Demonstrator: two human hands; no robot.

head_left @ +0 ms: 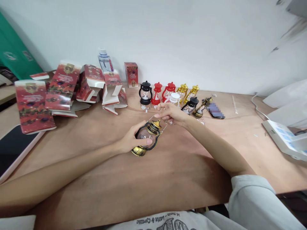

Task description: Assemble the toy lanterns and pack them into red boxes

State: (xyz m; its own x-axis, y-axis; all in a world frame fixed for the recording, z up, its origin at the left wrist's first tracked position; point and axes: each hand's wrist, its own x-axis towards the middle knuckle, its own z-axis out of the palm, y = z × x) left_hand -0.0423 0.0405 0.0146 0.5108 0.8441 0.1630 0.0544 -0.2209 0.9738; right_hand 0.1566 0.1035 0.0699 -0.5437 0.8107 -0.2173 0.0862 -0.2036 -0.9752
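Observation:
A black and gold lantern (147,137) with a clear globe tilts above the wooden table (144,188). My left hand (134,139) is wrapped round its globe and side, thumb across the front. Over the lantern's cap, my right hand (171,114) has its fingers pinched at the thin wire handle (164,128). Just beyond my hands stand small lanterns: a black one (145,93), red ones (170,91), a white one (174,98) and gold ones (192,94). Another black and gold lantern (200,108) leans at the right of this group.
Opened red boxes (62,86) pile up at the back left, near a water bottle (105,60) and an upright red box (131,75). A phone (216,111) lies right of the lanterns. A white power strip (285,137) with a cable is at the far right.

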